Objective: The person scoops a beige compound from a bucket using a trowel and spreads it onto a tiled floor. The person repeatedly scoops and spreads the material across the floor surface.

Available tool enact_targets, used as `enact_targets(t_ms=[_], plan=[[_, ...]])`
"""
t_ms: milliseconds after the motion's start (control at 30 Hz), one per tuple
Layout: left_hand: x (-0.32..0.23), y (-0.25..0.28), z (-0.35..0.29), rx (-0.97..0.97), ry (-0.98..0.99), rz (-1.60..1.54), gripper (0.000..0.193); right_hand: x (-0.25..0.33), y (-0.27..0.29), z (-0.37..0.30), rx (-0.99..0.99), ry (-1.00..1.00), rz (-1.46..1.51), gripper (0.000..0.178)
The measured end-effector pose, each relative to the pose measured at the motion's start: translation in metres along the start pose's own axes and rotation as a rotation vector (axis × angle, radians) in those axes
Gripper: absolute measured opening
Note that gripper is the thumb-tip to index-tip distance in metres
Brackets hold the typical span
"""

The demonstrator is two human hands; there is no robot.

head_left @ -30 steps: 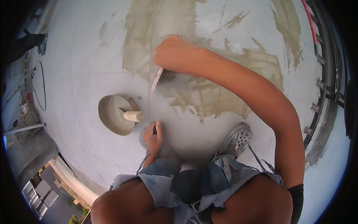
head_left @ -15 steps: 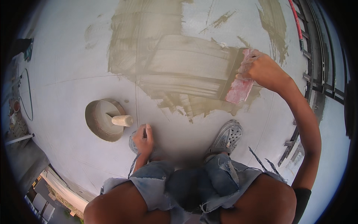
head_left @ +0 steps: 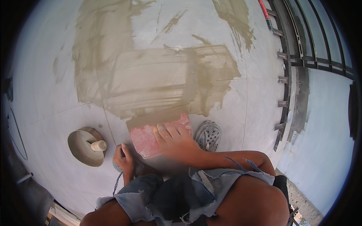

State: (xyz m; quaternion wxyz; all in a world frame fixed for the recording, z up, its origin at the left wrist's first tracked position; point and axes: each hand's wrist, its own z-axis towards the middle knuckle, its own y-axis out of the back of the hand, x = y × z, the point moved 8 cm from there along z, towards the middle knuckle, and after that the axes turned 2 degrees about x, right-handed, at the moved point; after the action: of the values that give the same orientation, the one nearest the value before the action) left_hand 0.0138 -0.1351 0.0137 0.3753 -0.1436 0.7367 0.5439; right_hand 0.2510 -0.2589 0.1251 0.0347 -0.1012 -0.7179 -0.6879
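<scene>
"Holding what with the right hand [head_left: 177, 141]?"

"Gripping a wide, pink-backed filling knife [head_left: 142, 141], with fingers clamped over its smeared face and thumb out of sight. Placed at the near edge of the tan filler patch [head_left: 147, 75], between the left hand [head_left: 124, 157] and the perforated right clog [head_left: 208, 135]. Hard to tell whether touching the floor [head_left: 233, 130] along the blade."

"Any different from half a second ago?"

"Very. Pulled in toward the body from the right end of the patch, and turned from nearly lengthwise to crosswise in view. Left behind at the old spot: a straight band across the filler."

"And on the left?"

"Curled into a loose fist by the left shoe [head_left: 117, 165], much as before. Impossible to see inside."

"Anything beside it?"

"Just farther left, a round bowl [head_left: 72, 149] of pale filler, with a stubby cylindrical handle [head_left: 98, 145] sticking out past its rim. Shifted left in view, along with the floor lines."
</scene>
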Motion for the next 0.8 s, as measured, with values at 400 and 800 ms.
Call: enact_targets(t_ms=[400,800], plan=[[-0.013,0.001,0.002,0.009,-0.070,0.023,0.028,-0.130,0.004,-0.077,0.017,-0.503,-0.013,0.072],[-0.017,-0.005,0.006,0.056,-0.071,0.025,0.026,-0.116,-0.003,-0.086,-0.095,-0.480,-0.029,0.064]])
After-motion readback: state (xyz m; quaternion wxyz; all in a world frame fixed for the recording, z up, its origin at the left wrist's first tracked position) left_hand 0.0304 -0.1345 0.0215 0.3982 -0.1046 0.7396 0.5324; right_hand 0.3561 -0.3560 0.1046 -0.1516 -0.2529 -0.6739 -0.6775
